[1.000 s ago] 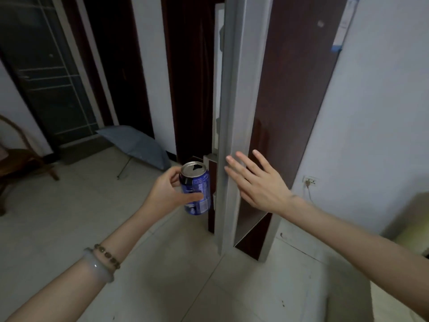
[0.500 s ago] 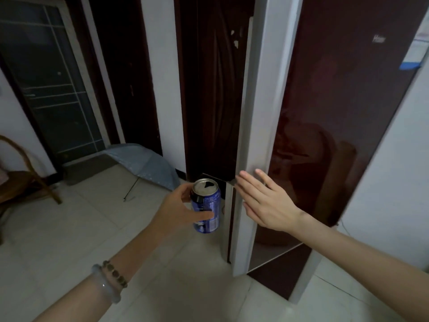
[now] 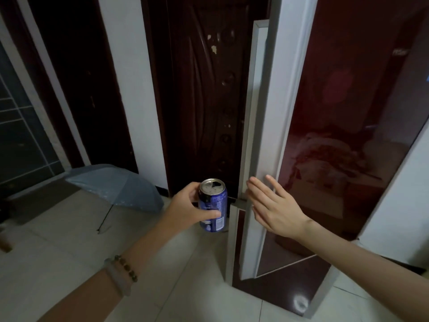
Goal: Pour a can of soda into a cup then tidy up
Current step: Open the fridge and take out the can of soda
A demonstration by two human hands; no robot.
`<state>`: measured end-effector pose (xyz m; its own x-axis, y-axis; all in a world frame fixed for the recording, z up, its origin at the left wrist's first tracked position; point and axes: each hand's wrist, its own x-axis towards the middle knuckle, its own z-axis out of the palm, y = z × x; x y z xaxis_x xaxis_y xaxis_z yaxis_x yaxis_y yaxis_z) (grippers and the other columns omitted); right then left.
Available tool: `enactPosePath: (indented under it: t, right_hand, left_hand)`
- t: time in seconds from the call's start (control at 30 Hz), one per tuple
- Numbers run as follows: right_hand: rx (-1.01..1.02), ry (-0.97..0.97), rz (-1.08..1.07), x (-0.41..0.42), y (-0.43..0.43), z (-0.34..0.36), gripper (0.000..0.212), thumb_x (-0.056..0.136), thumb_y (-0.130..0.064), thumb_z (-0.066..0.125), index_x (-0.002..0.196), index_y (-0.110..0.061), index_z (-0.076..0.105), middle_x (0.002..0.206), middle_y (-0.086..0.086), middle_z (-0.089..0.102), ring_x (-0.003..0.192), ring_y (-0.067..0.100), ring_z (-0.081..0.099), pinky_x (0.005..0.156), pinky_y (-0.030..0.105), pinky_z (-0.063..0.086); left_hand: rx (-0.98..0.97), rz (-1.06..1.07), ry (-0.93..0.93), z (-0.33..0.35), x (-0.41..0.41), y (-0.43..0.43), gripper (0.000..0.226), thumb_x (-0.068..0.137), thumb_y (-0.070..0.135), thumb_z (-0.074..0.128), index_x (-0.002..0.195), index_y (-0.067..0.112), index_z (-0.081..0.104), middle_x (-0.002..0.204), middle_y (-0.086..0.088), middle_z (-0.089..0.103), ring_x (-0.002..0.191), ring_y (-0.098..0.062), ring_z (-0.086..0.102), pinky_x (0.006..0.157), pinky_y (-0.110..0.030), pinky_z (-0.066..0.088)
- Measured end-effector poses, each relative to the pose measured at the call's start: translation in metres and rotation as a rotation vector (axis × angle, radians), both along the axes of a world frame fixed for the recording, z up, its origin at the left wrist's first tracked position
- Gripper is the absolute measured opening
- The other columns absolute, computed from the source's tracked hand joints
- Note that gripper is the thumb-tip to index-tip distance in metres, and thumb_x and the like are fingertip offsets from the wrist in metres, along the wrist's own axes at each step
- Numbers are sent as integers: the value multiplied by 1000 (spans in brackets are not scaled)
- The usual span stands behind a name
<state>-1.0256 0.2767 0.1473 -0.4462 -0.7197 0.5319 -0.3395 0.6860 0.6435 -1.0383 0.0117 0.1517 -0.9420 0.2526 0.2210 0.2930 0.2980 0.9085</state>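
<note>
My left hand [image 3: 188, 210] holds a blue soda can [image 3: 213, 205] upright, its top opened, in front of a dark wooden door. My right hand [image 3: 274, 208] is flat with fingers spread, its fingertips against the pale edge of the dark red fridge door [image 3: 274, 126], which stands nearly closed against the fridge. No cup is in view.
An open grey-blue umbrella [image 3: 116, 187] lies on the tiled floor to the left. The dark wooden door [image 3: 199, 101] is behind the can. A glass door [image 3: 21, 135] is at far left. A white wall [image 3: 404, 194] stands at right beside the fridge.
The fridge door has swung further towards closed under my right hand. The view has moved closer and tilted up. My left hand still holds the can.
</note>
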Motion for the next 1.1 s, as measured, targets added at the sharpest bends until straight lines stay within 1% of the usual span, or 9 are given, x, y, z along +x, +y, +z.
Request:
enactPosePath:
  t: [0.1, 0.17, 0.37, 0.43, 0.6, 0.73, 0.87, 0.97, 1.1]
  right_hand:
    - [-11, -11, 0, -29, -7, -1, 39, 93, -24, 42, 116, -1, 64, 134, 19, 53, 137, 31, 32, 113, 50, 24]
    - [-19, -13, -4, -50, -11, -3, 39, 94, -27, 42, 114, -2, 65, 134, 19, 53, 138, 31, 32, 114, 50, 23]
    - [13, 18, -9, -115, -20, -5, 33, 91, -27, 49, 105, -4, 68, 130, 20, 56, 136, 31, 35, 111, 52, 26]
    - [24, 21, -13, -135, -21, -3, 31, 90, -26, 51, 104, -5, 69, 130, 19, 57, 135, 30, 36, 111, 52, 27]
    - [45, 1, -86, -179, -24, -2, 32, 88, -25, 53, 109, -6, 68, 135, 19, 53, 136, 30, 34, 113, 50, 23]
    - [49, -28, -155, -206, -22, -1, 37, 90, -26, 51, 117, -5, 64, 139, 18, 48, 137, 30, 32, 113, 49, 23]
    - [65, -49, -232, -231, -19, -3, 40, 90, -28, 50, 122, -6, 61, 142, 18, 44, 138, 32, 30, 114, 49, 22]
    - [83, -55, -300, -254, -16, -4, 43, 89, -28, 51, 125, -6, 59, 144, 18, 42, 138, 31, 29, 114, 49, 20]
    - [86, -47, -372, -281, -15, -5, 38, 90, -27, 49, 120, -8, 63, 142, 18, 44, 137, 31, 30, 114, 48, 20]
  left_hand:
    - [-20, -31, 10, -6, -36, -12, 64, 50, 36, 88, 107, 29, 58, 106, 9, 69, 102, -11, 64, 93, -38, 51]
    - [-43, -53, 11, -9, -62, -18, 65, 51, 38, 87, 108, 29, 58, 105, 10, 69, 101, -8, 64, 93, -38, 51]
    - [-78, -151, 40, -5, -154, -23, 60, 57, 23, 89, 108, 27, 58, 102, 12, 69, 96, 3, 62, 85, -20, 48]
    - [-79, -193, 61, 0, -185, -19, 61, 57, 21, 90, 108, 24, 58, 102, 10, 69, 95, 3, 63, 84, -18, 48]
    - [-68, -286, 83, 2, -250, -8, 63, 53, 26, 91, 107, 25, 60, 101, 10, 70, 96, 0, 63, 86, -19, 47]
    - [-49, -343, 92, -5, -287, -1, 67, 48, 38, 89, 107, 27, 60, 102, 8, 70, 98, -5, 64, 89, -27, 49]
    - [-42, -394, 92, -8, -321, 8, 66, 47, 40, 89, 105, 28, 60, 102, 9, 70, 98, -6, 64, 92, -32, 50]
    - [-29, -442, 93, -9, -349, 14, 66, 47, 41, 89, 106, 28, 60, 103, 7, 69, 99, -7, 64, 92, -33, 49]
    - [-28, -537, 121, -8, -390, 23, 64, 50, 39, 88, 106, 26, 61, 103, 9, 69, 98, -6, 64, 90, -29, 50]
